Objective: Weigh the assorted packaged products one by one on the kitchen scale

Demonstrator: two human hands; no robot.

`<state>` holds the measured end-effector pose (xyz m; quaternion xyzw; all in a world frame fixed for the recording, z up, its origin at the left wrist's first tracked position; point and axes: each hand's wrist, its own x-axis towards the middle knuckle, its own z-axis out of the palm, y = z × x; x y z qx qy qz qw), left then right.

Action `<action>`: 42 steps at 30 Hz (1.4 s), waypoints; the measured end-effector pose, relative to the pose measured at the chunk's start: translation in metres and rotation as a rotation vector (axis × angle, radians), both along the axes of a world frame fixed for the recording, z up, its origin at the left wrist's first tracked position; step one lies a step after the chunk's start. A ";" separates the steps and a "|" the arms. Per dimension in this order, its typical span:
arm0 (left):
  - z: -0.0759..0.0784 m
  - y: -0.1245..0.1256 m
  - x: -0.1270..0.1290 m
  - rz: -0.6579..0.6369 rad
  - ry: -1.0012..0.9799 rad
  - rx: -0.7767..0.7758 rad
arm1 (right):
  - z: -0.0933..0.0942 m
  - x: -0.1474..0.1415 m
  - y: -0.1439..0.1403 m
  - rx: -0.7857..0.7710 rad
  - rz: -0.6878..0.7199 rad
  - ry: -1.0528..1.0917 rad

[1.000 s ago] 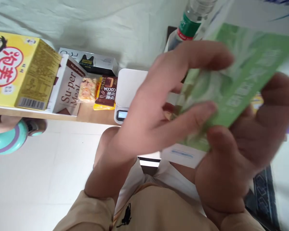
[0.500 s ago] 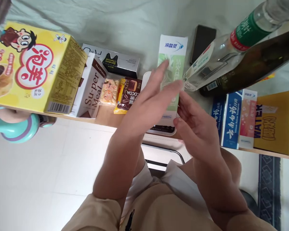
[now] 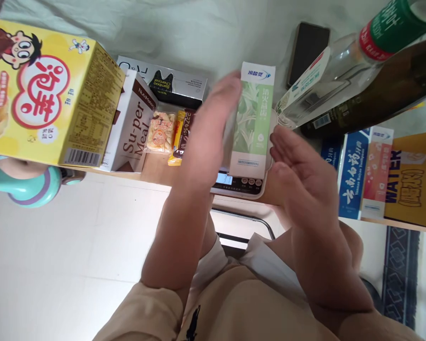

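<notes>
Toothpaste box (image 3: 252, 125) lies on scale (image 3: 239, 187), wooden table (image 3: 152, 169), seemingly over pale floor tiles (image 3: 57, 255).

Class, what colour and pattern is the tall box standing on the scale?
Pale green leaf-patterned box with a white top band; seen in the head view.

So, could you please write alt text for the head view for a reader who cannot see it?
A green and white carton stands upright on a white kitchen scale, with the left hand open beside it and the right hand open on its other side. Snack boxes, including a yellow cartoon box, and bottles crowd the shelf around them.
</notes>
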<state>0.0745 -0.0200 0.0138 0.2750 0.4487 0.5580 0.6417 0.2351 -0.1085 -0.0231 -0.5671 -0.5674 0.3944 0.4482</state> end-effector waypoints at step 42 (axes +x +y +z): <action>-0.017 0.004 -0.005 0.006 0.126 0.408 | 0.029 -0.036 0.064 -0.112 0.106 -0.489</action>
